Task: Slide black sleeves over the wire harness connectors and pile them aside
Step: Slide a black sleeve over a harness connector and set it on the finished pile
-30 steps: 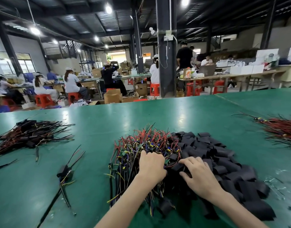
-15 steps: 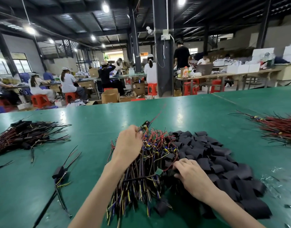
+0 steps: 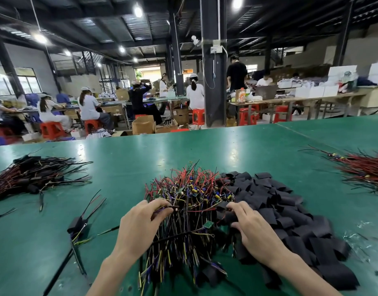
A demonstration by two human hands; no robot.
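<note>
Green table (image 3: 226,146); red stools (image 3: 198,116), perhaps plastic.

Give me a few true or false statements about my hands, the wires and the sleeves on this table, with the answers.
1. The sleeves lie right of the wires. True.
2. The left hand lies flat on bare table. False: it pinches wires at the near side of the wire pile.
3. The right hand is on the sleeves. True.
4. The table is red. False: it is green.
5. The sleeved bundle lies at the far left, apart from both hands. True.
</note>
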